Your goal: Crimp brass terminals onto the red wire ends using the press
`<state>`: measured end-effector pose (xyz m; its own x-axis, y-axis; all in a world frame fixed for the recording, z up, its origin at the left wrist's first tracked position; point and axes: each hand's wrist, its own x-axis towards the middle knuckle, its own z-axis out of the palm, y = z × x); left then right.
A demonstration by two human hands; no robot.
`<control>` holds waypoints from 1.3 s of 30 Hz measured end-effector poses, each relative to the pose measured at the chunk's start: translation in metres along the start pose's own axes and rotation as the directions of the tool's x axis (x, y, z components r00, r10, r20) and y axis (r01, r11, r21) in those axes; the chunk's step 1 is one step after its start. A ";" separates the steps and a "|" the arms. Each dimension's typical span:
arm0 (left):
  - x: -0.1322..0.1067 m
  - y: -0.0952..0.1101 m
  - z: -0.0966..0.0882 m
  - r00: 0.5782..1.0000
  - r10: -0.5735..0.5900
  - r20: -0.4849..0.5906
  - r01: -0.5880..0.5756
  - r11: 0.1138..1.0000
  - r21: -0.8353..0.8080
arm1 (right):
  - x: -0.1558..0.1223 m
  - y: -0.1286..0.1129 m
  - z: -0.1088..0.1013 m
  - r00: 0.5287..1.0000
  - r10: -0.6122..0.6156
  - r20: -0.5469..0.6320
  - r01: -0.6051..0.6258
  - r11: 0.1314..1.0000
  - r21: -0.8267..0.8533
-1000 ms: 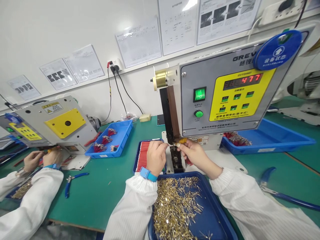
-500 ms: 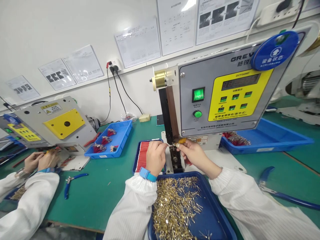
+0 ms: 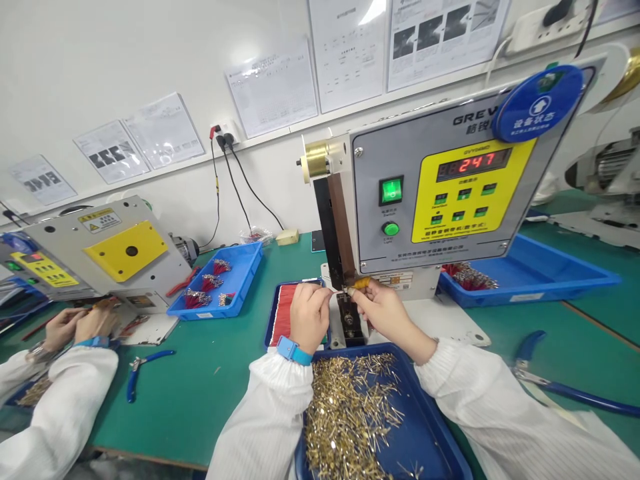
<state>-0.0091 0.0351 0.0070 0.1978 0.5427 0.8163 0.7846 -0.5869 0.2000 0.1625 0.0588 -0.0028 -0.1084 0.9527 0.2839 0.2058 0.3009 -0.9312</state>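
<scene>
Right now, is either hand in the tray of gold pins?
No: left hand and right hand are both up at the machine's press, beyond the blue tray.

Light was bright and even from overhead, with a lamp's glare on the wall sheets (image 3: 373, 10) and soft shadows on the green table (image 3: 200, 387). The wide lens bowed lines near the edges; the centre was sharp.

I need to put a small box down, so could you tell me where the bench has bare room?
Bare green mat lies between the pliers and left sleeve; another patch between press base and cutters. Crowded where left hand and right hand pinch a small part.
</scene>
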 end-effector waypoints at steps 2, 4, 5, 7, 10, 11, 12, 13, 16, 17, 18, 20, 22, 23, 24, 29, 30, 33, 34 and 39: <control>0.000 0.000 0.000 1.000 0.001 0.004 -0.001 1.000 0.002 | 0.000 -0.001 0.000 1.000 0.012 0.000 -0.012 1.000 0.001; 0.000 -0.001 0.001 1.000 0.002 0.008 -0.002 1.000 0.007 | 0.000 -0.002 0.000 1.000 0.023 0.003 -0.023 1.000 0.007; 0.000 -0.001 0.001 1.000 0.003 0.009 -0.003 1.000 0.008 | 0.000 -0.003 -0.001 1.000 0.026 0.005 -0.026 1.000 0.010; -0.001 -0.001 0.001 1.000 0.003 0.011 -0.003 1.000 0.010 | 0.000 -0.004 -0.001 1.000 0.028 0.005 -0.028 1.000 0.014; -0.001 -0.001 0.001 1.000 0.002 0.017 -0.003 1.000 0.012 | -0.001 -0.005 -0.001 0.999 0.036 0.008 -0.036 0.999 0.030; 0.000 -0.001 0.001 1.000 0.002 0.018 -0.003 1.000 0.013 | -0.001 -0.005 -0.001 0.999 0.042 0.013 -0.043 0.998 0.039; 0.000 -0.001 0.001 1.000 0.003 0.018 -0.003 1.000 0.013 | -0.001 -0.006 -0.001 0.999 0.049 0.019 -0.050 0.998 0.049; 0.000 -0.001 0.001 1.000 0.003 0.017 -0.003 1.000 0.013 | -0.002 -0.006 -0.001 0.998 0.054 0.023 -0.056 0.997 0.058; -0.001 -0.002 0.002 1.000 0.004 0.015 -0.004 1.000 0.009 | -0.002 -0.006 -0.001 0.998 0.059 0.029 -0.061 0.996 0.070; -0.001 -0.002 0.002 1.000 0.005 0.016 -0.005 1.000 0.007 | -0.002 -0.006 -0.001 0.998 0.059 0.028 -0.061 0.996 0.071; -0.001 -0.002 0.002 1.000 0.005 0.017 -0.005 1.000 0.005 | -0.001 -0.006 -0.001 0.998 0.060 0.027 -0.062 0.996 0.070; -0.001 -0.002 0.002 1.000 0.003 0.020 -0.003 1.000 0.002 | -0.001 -0.005 -0.001 0.998 0.060 0.026 -0.061 0.996 0.063; -0.001 -0.002 0.002 1.000 0.000 0.019 0.000 1.000 0.000 | 0.000 -0.004 -0.002 0.998 0.053 0.019 -0.054 0.997 0.049; -0.001 -0.002 0.002 1.000 0.000 0.017 0.000 1.000 -0.002 | 0.000 -0.004 -0.002 0.999 0.048 0.016 -0.048 0.998 0.038; 0.000 -0.002 0.001 1.000 0.001 0.015 -0.001 1.000 -0.005 | 0.000 -0.003 -0.002 0.999 0.043 0.015 -0.043 0.999 0.028; 0.000 -0.001 0.000 1.000 0.000 0.021 0.000 1.000 -0.007 | 0.000 -0.002 0.001 1.000 0.020 0.003 -0.020 1.000 0.001; 0.000 -0.001 0.000 1.000 0.000 0.023 0.000 1.000 -0.008 | 0.001 -0.003 0.000 1.000 0.023 0.005 -0.023 1.000 -0.004; 0.000 -0.002 0.000 0.999 0.008 0.031 -0.008 1.000 -0.016 | 0.008 -0.010 -0.015 0.996 0.053 0.071 -0.047 0.996 -0.079; 0.001 -0.002 0.000 0.999 0.012 0.030 -0.011 1.000 -0.017 | 0.012 -0.013 -0.025 0.991 0.073 0.110 -0.058 0.990 -0.129; 0.001 -0.004 0.002 1.000 0.016 0.022 -0.016 1.000 -0.018 | 0.025 -0.032 -0.089 0.971 0.029 0.236 0.091 0.872 -0.482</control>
<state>-0.0107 0.0390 0.0059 0.2235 0.5462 0.8073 0.7707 -0.6061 0.1967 0.2402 0.0766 0.0546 -0.3290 0.9241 0.1943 0.6379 0.3693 -0.6758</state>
